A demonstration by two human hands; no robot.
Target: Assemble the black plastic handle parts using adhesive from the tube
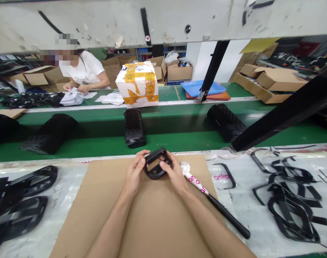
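Note:
Between my two hands, above a brown cardboard sheet (152,215), is a black plastic ring-shaped frame (155,175), tilted so that I look through its opening. My left hand (136,170) grips its left side, thumb and fingers closed on the rim. My right hand (175,173) holds the right side, with the thumb reaching into the opening. Just right of my right hand lies a hammer-like tool (222,211) with a black handle, its upper part wrapped in white tape with pink lettering. A thin black gasket-like loop (230,175) rests farther right.
Black frames (26,208) are piled at left; thin black loops (292,208) lie at right. Black perforated housings (133,127) stand on the green conveyor (169,143). A black post (282,111) slants across the right. Beyond, a person (85,71) handles papers beside a taped white box (138,84).

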